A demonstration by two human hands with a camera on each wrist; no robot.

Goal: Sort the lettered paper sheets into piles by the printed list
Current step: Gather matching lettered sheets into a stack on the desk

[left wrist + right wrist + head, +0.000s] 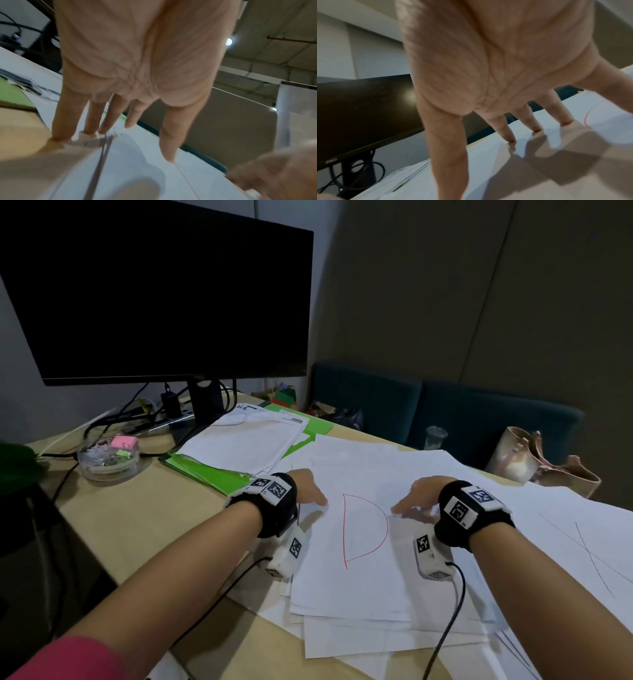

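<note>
My left hand [306, 487] is spread, fingers straight, tips down on the paper at the left edge of the D sheet [356, 577]. My right hand [416, 497] is the same on the other side: fingers splayed, tips pressing the paper, nothing pinched. The D sheet, w/ the letter in red line, lies on top of a loose fan of white sheets [394, 642] at the near edge of the desk [113, 529], btwn my two hands.

Risks as I see them: fingertips only press, so if I slide the D sheet the ones under it prob drag along and the fan skews more. Lifting by feel could take two sheets at once, and a wrong letter lands in a pile.

Farther out, the sheet w/ pencil lines [582, 546] sits to my right, and another stack on green folders [205, 470] by the monitor [161, 296], incl what may be the printed list; too small to read, so I could misfile.
</note>
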